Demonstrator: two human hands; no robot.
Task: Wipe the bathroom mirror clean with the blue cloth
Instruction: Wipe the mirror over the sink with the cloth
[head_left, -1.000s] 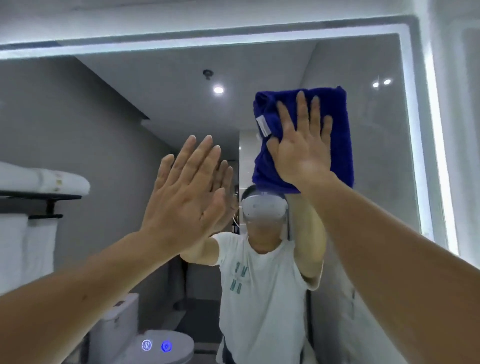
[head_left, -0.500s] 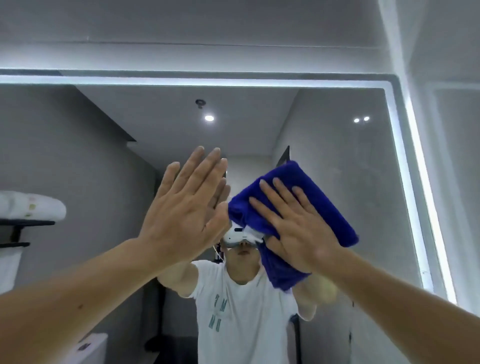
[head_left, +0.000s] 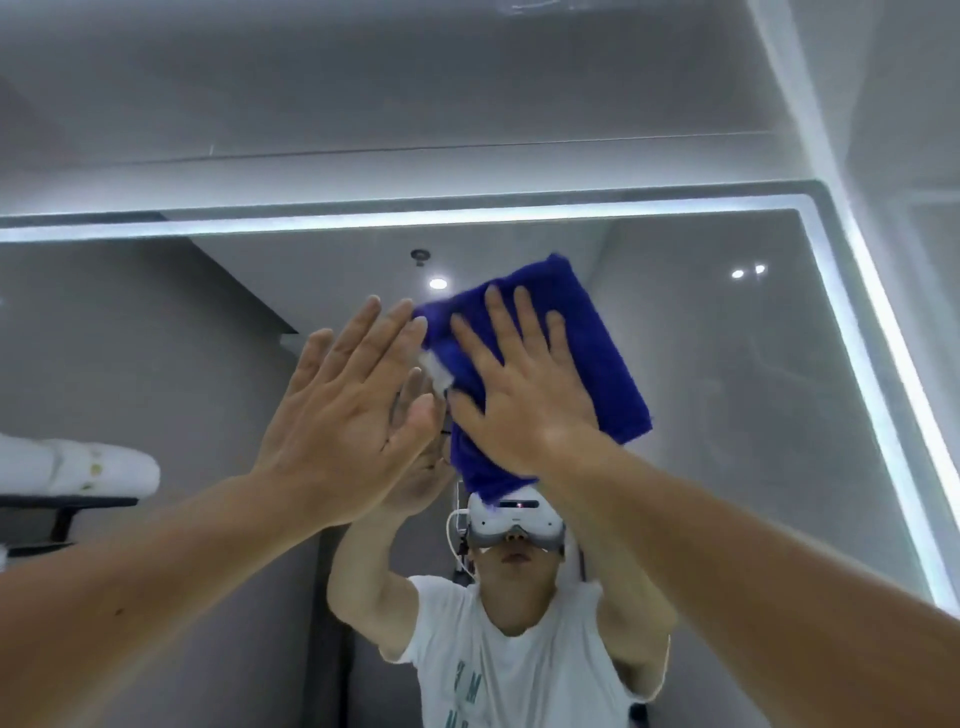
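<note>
The blue cloth (head_left: 587, 364), seemingly soft and light, lay folded against the mirror's (head_left: 727, 415) upper middle under the spread right hand (head_left: 519, 400). The left hand (head_left: 343, 415) lay open, fingers straight, just left of it. Broad palm pressure probably suited the cloth better than pinching.

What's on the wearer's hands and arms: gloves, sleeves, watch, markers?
Left hand and right hand are bare: no gloves, rings, watch or sleeves in direct view. The mirror reflection shows a white short-sleeved T-shirt with teal print.
</note>
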